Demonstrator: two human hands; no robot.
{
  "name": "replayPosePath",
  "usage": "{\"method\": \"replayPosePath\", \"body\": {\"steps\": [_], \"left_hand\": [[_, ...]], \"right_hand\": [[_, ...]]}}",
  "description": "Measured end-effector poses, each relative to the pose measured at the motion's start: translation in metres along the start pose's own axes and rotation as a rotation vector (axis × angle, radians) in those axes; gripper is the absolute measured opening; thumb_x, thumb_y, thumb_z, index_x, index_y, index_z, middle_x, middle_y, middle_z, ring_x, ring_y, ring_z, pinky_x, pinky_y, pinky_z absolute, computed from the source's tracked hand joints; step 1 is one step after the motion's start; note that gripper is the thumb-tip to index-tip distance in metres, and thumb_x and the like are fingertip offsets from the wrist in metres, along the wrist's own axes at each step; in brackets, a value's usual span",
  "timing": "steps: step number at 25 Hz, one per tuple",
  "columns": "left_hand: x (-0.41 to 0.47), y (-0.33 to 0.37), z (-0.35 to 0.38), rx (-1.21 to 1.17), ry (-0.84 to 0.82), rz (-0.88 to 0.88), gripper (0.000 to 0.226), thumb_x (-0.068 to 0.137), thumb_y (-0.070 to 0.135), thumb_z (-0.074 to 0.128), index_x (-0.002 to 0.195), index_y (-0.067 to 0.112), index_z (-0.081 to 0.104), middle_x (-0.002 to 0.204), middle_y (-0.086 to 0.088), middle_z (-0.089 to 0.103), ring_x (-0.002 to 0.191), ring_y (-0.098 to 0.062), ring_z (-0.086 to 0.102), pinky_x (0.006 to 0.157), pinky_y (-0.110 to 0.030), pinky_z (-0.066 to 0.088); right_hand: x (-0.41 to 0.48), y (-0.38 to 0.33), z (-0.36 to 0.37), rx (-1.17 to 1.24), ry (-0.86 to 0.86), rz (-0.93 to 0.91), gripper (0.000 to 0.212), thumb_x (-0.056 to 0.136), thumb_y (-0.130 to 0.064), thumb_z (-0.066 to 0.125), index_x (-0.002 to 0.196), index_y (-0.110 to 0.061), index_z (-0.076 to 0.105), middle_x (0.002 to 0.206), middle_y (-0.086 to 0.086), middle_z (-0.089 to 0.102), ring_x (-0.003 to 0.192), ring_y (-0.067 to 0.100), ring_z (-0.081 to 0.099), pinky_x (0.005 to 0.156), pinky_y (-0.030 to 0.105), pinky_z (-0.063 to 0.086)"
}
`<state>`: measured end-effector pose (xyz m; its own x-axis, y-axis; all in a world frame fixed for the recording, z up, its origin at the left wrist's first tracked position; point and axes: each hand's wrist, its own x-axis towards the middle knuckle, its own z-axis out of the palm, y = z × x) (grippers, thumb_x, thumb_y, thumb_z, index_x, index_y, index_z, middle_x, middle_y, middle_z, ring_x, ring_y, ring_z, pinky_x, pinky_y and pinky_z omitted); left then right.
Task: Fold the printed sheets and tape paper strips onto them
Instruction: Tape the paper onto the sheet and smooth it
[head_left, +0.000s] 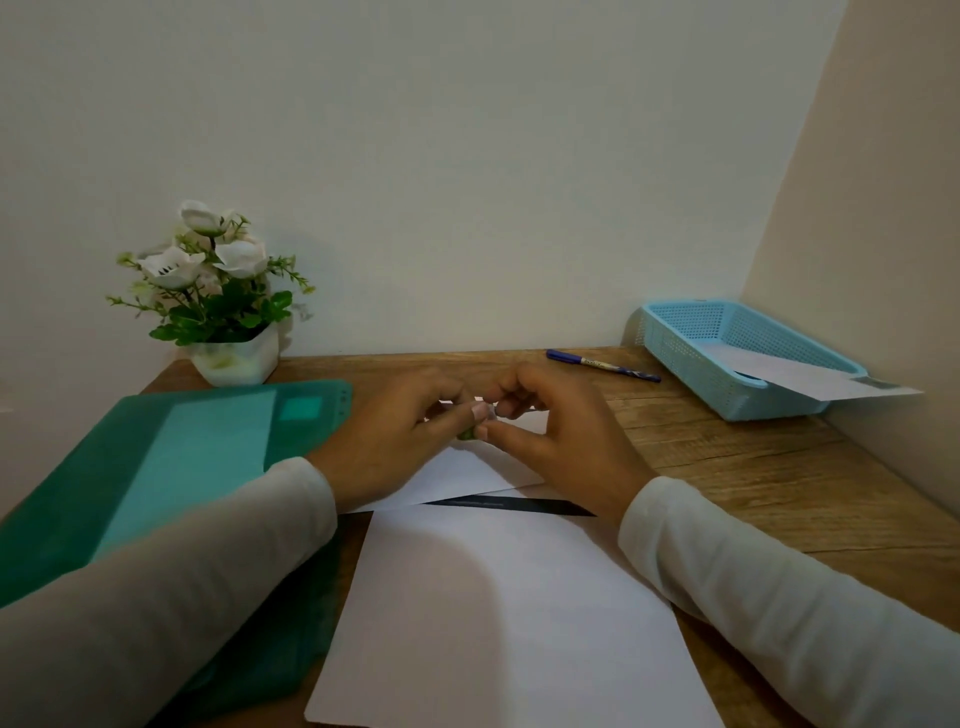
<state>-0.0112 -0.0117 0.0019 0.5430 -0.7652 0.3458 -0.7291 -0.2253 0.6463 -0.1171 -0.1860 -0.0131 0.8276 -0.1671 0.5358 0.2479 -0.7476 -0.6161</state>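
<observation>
Green roll (466, 434), likely tape, is being pinched by both curled grips, left hand (395, 436) and right hand (550, 431), above the folded sheet (467, 475), next needing a length pulled free.

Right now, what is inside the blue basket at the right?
A white sheet lies in the blue basket, one end sticking out over its low rim. Whatever is under the sheet or behind the near wall is hidden.

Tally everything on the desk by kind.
Paper sheets: 3
Pens: 1
Baskets: 1
Folders: 1
Potted flowers: 1
Dark strips: 1
Small green item pinched between left hand and right hand: 1
Total: 9
</observation>
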Motion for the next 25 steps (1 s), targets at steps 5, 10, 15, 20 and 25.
{"method": "replayPosePath", "body": {"steps": [5, 10, 15, 20, 25], "left_hand": [[-0.001, -0.002, 0.0, -0.076, -0.038, -0.026, 0.012, 0.092, 0.044, 0.066, 0.093, 0.034, 0.072, 0.099, 0.015, 0.064, 0.089, -0.008, 0.061, 0.076, -0.028, 0.055], [0.0, -0.01, -0.001, -0.053, -0.016, 0.002, 0.016, 0.091, 0.027, 0.071, 0.1, 0.041, 0.072, 0.11, 0.014, 0.061, 0.094, -0.006, 0.058, 0.082, -0.027, 0.054], [0.0, -0.013, 0.0, -0.017, 0.021, 0.005, 0.011, 0.093, 0.032, 0.069, 0.102, 0.037, 0.073, 0.106, 0.016, 0.061, 0.092, -0.007, 0.057, 0.075, -0.022, 0.047], [-0.001, -0.012, 0.003, 0.008, 0.032, -0.001, 0.008, 0.093, 0.037, 0.067, 0.1, 0.037, 0.072, 0.104, 0.019, 0.06, 0.089, -0.007, 0.058, 0.072, -0.019, 0.044], [-0.001, -0.012, 0.004, -0.012, 0.037, 0.002, 0.005, 0.093, 0.037, 0.068, 0.095, 0.039, 0.071, 0.101, 0.018, 0.061, 0.088, -0.009, 0.059, 0.071, -0.021, 0.046]], "right_hand": [[0.001, 0.0, -0.004, 0.05, 0.023, 0.044, 0.024, 0.084, -0.024, 0.084, 0.104, -0.026, 0.071, 0.092, -0.009, 0.07, 0.088, 0.009, 0.067, 0.077, 0.012, 0.048], [0.001, 0.002, -0.006, 0.114, 0.05, 0.096, 0.024, 0.083, -0.013, 0.084, 0.102, -0.02, 0.071, 0.092, -0.008, 0.072, 0.085, 0.006, 0.067, 0.075, 0.011, 0.049], [0.002, 0.006, -0.003, 0.185, 0.062, 0.127, 0.02, 0.085, -0.009, 0.082, 0.102, -0.017, 0.075, 0.093, -0.005, 0.075, 0.084, 0.011, 0.069, 0.079, 0.029, 0.058], [0.004, 0.007, -0.002, 0.205, 0.065, 0.138, 0.021, 0.085, -0.012, 0.082, 0.102, -0.022, 0.077, 0.098, -0.005, 0.077, 0.084, 0.017, 0.07, 0.083, 0.042, 0.06], [0.003, 0.006, -0.001, 0.181, 0.084, 0.142, 0.015, 0.084, -0.01, 0.083, 0.096, -0.017, 0.078, 0.095, -0.007, 0.076, 0.081, 0.013, 0.069, 0.083, 0.041, 0.059]]}}
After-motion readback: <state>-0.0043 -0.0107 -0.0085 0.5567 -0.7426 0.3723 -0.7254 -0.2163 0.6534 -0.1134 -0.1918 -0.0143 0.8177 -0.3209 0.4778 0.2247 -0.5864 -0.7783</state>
